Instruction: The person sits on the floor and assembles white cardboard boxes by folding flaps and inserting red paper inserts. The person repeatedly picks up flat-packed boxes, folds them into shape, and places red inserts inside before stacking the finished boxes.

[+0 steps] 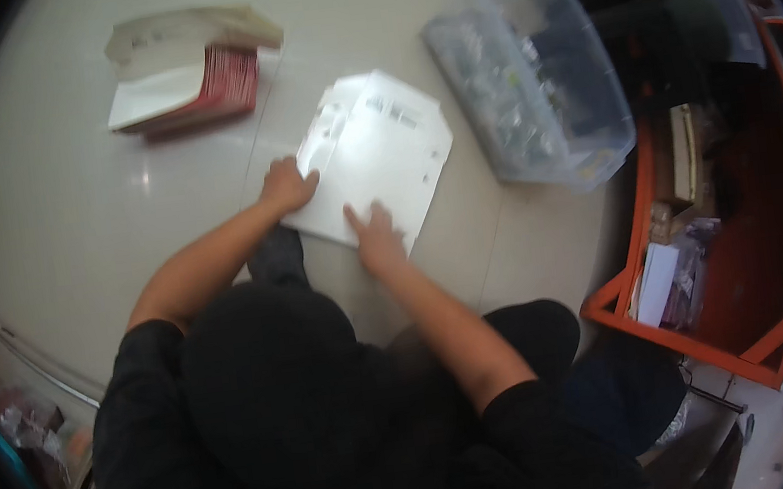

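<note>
A flat white sheet, like a flattened carton with cut corners and small slots, lies tilted on the floor in front of me. My left hand is at its left edge, fingers bent together and the thumb over the top, gripping that edge. On the near edge rests my right hand, its fingers stretched out and spread over the surface. Glare washes out part of the sheet, and the hands are slightly blurred.
A stack of red-and-white folded cartons lies on the tiled floor at far left. To the right stands a clear plastic bin holding transparent packets. Beyond it is an orange metal rack with boxes. My dark-clad knees are close below the sheet.
</note>
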Action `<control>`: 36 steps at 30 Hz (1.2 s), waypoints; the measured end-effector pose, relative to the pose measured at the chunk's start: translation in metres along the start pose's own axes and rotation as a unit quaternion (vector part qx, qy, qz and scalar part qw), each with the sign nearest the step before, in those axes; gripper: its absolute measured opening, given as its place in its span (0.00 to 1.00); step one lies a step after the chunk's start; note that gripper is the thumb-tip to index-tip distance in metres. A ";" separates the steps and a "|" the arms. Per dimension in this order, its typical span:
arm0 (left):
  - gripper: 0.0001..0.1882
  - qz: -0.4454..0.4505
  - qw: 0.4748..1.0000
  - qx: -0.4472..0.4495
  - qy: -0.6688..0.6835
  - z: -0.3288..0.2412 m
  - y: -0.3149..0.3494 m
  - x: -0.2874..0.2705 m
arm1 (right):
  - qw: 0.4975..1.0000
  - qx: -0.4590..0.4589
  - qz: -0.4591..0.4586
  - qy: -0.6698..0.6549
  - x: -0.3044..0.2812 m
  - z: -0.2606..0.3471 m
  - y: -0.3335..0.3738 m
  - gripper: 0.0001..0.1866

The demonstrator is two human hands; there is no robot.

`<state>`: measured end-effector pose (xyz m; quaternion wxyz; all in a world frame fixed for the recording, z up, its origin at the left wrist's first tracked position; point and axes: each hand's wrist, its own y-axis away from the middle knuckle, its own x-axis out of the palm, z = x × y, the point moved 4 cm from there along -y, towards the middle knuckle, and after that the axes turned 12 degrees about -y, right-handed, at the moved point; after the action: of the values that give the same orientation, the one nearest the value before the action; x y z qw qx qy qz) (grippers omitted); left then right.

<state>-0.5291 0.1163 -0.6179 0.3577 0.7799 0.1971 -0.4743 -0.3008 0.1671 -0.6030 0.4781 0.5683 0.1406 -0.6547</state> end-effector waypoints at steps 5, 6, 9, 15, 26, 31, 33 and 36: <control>0.30 -0.001 0.998 0.028 0.057 0.023 -0.014 0.021 | 0.999 -0.013 0.044 -0.017 0.024 -0.015 -0.043 0.43; 0.29 0.040 0.998 0.016 0.050 0.025 -0.015 0.021 | 0.997 -0.004 0.081 -0.013 0.025 -0.013 -0.044 0.43; 0.27 0.047 0.997 0.011 0.067 0.023 -0.019 0.013 | 0.997 -0.018 0.069 0.007 0.023 -0.008 -0.047 0.45; 0.22 0.075 0.990 -0.019 0.118 0.017 -0.028 0.016 | 0.994 -0.052 0.082 0.043 0.035 -0.025 -0.052 0.44; 0.28 0.085 0.990 0.080 0.081 -0.006 -0.017 0.015 | 0.986 0.031 0.159 -0.026 0.020 -0.041 -0.050 0.37; 0.45 0.066 0.907 0.371 -0.189 -0.035 0.012 0.011 | 0.981 0.010 0.163 -0.100 0.017 -0.056 -0.063 0.27; 0.46 0.111 0.892 0.364 -0.243 -0.037 0.012 0.018 | 0.989 -0.010 0.116 -0.096 0.022 -0.056 -0.062 0.26; 0.45 0.136 0.866 0.377 -0.300 -0.038 0.009 0.035 | 0.997 -0.040 0.031 -0.055 0.035 -0.053 -0.059 0.27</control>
<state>-0.4846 0.1372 -0.6340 0.1395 0.6944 -0.2210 -0.6704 -0.3113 0.2189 -0.6711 0.5277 0.5158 0.1218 -0.6638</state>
